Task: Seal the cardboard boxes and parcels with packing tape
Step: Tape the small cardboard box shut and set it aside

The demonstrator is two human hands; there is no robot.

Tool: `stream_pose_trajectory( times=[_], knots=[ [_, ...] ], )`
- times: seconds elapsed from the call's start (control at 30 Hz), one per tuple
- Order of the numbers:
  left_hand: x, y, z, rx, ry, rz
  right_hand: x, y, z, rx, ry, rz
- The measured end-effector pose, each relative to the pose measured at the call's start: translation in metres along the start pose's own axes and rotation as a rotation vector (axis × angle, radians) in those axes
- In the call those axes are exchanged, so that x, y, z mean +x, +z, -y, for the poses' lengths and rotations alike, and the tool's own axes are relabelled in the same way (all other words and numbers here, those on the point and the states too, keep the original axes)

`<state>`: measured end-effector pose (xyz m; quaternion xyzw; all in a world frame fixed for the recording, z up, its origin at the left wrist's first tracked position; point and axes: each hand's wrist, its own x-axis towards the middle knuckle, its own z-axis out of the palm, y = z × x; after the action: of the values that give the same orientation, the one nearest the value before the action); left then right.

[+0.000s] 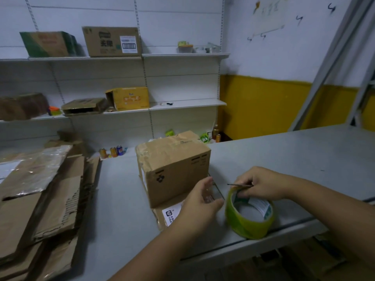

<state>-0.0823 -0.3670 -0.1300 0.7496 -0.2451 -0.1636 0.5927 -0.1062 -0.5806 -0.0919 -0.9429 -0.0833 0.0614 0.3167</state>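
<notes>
We are gripping the green tape roll [250,214] in our right hand [261,184] at the near right of the table [294,159], while our left hand [199,205] is pinching a clear tape strip beside the cardboard box [174,167].

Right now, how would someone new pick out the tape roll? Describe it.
Start at the long grey worktable, then its near edge on the right, just right of the upright brown cardboard box. There the right hand holds a yellow-green roll of clear packing tape, with the left hand beside it. It is the only round, glossy thing among flat brown cardboard.
</notes>
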Motion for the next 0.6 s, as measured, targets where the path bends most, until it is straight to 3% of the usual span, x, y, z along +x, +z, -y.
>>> stream_pose_trajectory(
  times=[0.23, 0.47, 0.6],
  knots=[
    [0.026, 0.011, -0.012, -0.166, -0.108, 0.184, -0.003, -0.006, 0.010, -0.019, -0.107, 0.095],
    [0.014, 0.009, -0.003, 0.055, 0.042, -0.084, -0.005, -0.006, 0.004, 0.067, -0.063, 0.041],
    [0.008, 0.013, 0.005, 0.128, 0.064, -0.161, -0.002, 0.001, 0.000, -0.036, -0.019, 0.004]
  ],
)
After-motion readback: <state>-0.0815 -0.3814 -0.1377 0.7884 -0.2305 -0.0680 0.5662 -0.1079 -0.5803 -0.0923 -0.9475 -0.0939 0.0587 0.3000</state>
